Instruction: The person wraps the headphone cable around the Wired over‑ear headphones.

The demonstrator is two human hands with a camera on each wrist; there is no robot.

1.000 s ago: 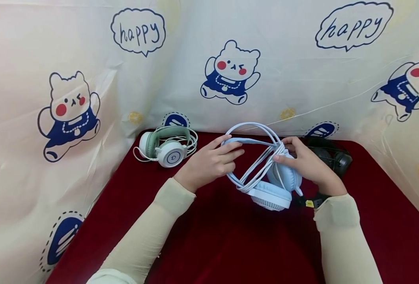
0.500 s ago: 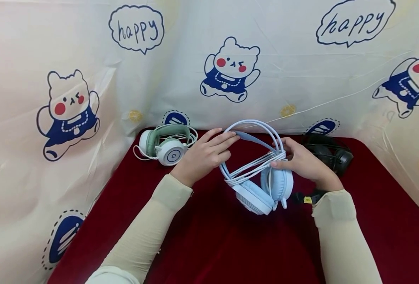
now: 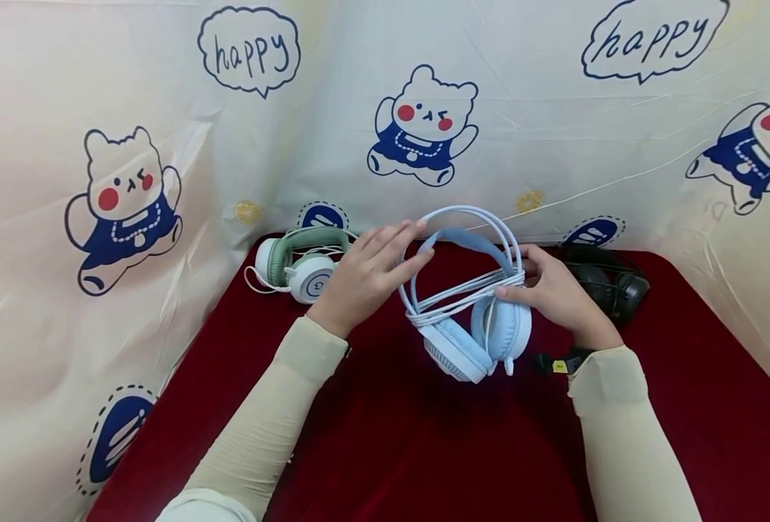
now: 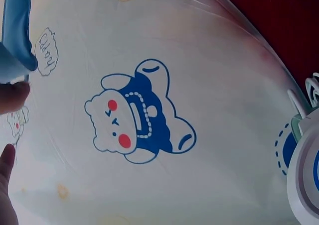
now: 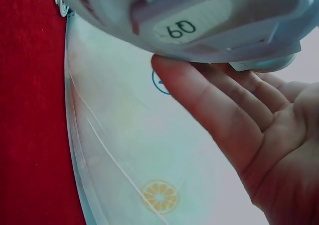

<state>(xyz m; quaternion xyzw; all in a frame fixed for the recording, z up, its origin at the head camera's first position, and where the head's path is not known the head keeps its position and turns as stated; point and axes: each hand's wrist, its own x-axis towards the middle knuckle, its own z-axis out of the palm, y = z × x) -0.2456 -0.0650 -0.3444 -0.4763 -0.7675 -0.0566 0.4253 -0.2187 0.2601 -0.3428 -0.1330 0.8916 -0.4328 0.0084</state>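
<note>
A pair of light-blue and white headphones (image 3: 502, 326) is held up over the table, its white cable wound across the headband opening. My right hand (image 3: 557, 293) grips its right side, thumb in front near the ear cup and fingers behind. In the right wrist view, those fingers press the outside of the ear cup (image 5: 249, 36), which bears a sticker with handwritten numerals. My left hand (image 3: 365, 279) is at the left of the headband (image 3: 466, 238), fingers spread and nearly straight, fingertips right at the band. The left wrist view catches the blue band (image 4: 17, 28) beside the thumb.
Green and white headphones (image 3: 309, 283) lie at the back left, partly behind my left hand. Black headphones (image 3: 623, 290) lie at the back right, beyond my right hand. Dark red cloth (image 3: 437, 449) covers the table, and a printed curtain (image 3: 333, 109) stands along its back and sides.
The blue headphones have turned, their ear cups swinging left and downward, then rising slightly. My left hand has shifted up and left, its fingers loosening from the headband. My right hand keeps its grip.
</note>
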